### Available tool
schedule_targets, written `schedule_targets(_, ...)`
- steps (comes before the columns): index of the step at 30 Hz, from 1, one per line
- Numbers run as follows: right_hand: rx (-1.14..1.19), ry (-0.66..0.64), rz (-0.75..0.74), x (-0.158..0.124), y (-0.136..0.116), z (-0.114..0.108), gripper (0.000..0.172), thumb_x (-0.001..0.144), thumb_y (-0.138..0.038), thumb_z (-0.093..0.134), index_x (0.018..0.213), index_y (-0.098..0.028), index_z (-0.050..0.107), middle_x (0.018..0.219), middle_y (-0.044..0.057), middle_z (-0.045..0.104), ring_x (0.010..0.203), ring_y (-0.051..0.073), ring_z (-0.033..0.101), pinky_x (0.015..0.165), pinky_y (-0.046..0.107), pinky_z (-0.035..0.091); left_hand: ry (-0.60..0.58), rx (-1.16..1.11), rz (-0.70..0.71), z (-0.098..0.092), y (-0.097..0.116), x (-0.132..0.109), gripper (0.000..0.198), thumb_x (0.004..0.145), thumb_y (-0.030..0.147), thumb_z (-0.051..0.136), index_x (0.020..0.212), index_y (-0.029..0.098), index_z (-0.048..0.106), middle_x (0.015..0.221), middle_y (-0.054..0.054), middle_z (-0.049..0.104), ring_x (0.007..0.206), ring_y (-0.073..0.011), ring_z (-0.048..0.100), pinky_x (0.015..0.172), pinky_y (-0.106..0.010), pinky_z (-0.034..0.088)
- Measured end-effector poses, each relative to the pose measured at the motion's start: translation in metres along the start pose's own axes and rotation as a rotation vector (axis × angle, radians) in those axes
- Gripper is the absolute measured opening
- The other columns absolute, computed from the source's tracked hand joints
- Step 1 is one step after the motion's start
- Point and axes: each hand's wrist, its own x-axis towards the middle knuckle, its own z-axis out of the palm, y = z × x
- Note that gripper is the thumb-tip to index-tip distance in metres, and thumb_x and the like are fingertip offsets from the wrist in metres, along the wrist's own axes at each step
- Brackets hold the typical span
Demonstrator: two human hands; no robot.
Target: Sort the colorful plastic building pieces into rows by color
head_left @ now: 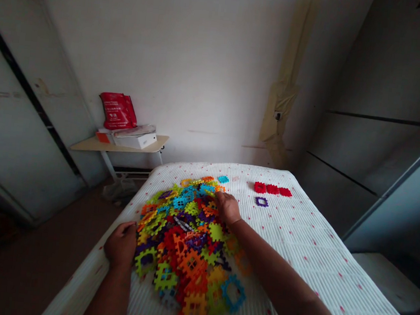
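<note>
Across a white, ribbed cloth dotted with red (307,258), a broad heap of notched plastic pieces (174,243) spreads between the person's two forearms, mixing lime green, orange, yellow, red, purple and blue. At its left edge is the left hand (122,244), its fingers curled inward close against the outer pieces; whether anything is pinched in them I cannot tell. The right hand (228,208) lies over the far right edge of the heap, fingers bent down toward the orange pieces there, and its grip is likewise too hidden to judge. Nearest the viewer, a yellow-orange window piece (196,299) and a blue ring-shaped piece (225,290) form the front fringe, while a pale, narrow item (182,223) lies on top near the middle, too small to identify. Apart from the heap, to the right, three red pieces (272,189) sit in a row, with a purple square frame (258,201) just on their near side. One light blue piece (223,179) lies just beyond the heap's far edge. Against the wall at the left, a side table (88,144) carries a white box (135,139) and a red bag (118,111).
</note>
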Motion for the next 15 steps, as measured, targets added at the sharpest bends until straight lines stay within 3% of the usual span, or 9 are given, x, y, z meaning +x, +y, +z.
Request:
schedule_targets(5,0.002,-0.011,0.051,-0.008,0.012,0.001,0.019,0.088,-0.017,0.048,0.101,-0.016,0.062,0.099,0.008,0.067,0.092,0.018,0.059,0.079,0.025,0.04,0.007,-0.011,-0.001,0.001,-0.001,0.001,0.034,0.065,0.032,0.047,0.088,0.019,0.069,0.078,-0.005,0.068,0.074,-0.0213,0.06,0.07,-0.03,0.045)
schedule_targets(9,0.073,-0.006,0.06,-0.005,0.014,-0.002,0.034,0.081,-0.012,0.052,0.114,-0.016,0.058,0.11,0.008,0.065,0.101,0.018,0.057,0.083,0.026,0.041,0.008,-0.005,0.005,-0.001,0.004,0.0,0.03,0.066,0.032,0.048,0.084,0.02,0.069,0.076,-0.004,0.068,0.073,-0.0211,0.06,0.069,-0.03,0.045)
schedule_targets(12,0.134,0.02,-0.009,0.002,0.004,-0.01,0.036,0.08,-0.009,0.049,0.113,-0.018,0.059,0.112,0.007,0.064,0.107,0.017,0.053,0.087,0.027,0.04,0.009,0.006,-0.001,-0.002,0.007,0.0,0.027,0.067,0.033,0.048,0.08,0.02,0.069,0.074,-0.004,0.068,0.072,-0.0212,0.06,0.069,-0.03,0.045)
schedule_targets(15,0.093,-0.044,-0.133,0.01,-0.016,-0.019,0.027,0.083,-0.017,0.05,0.106,-0.022,0.063,0.105,0.005,0.066,0.103,0.019,0.054,0.088,0.03,0.04,0.012,0.021,-0.018,-0.003,0.008,-0.001,0.027,0.067,0.036,0.049,0.078,0.019,0.067,0.075,-0.005,0.067,0.075,-0.022,0.06,0.071,-0.031,0.045)
